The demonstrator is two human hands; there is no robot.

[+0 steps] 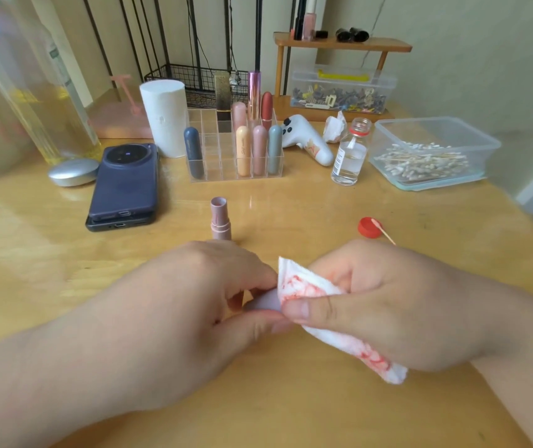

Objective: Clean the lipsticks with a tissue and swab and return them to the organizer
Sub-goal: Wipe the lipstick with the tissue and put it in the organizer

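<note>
Left hand [190, 305], back upward, low at centre, fingers curled, thumb and fingertips pinching one end of a pale lilac cap [263, 300]; left forearm [32, 383] bare, entering from lower left. Right hand [388, 305] just beside, thumb laid flat across a red-stained tissue [310, 287] wrapped over the cap's other end, remaining fingers folded round the tissue; right forearm [517, 344] bare, entering from lower right. Thumbs of the two hands tip to tip.

Yellow wooden worktop [291, 402], clear organizer [213, 171] toward the back, uncapped lipstick [220, 221] upright before the organizer, stacked phones [124, 189] to its left, glass bottle [350, 155] and swab tub [433, 150] to its right
</note>
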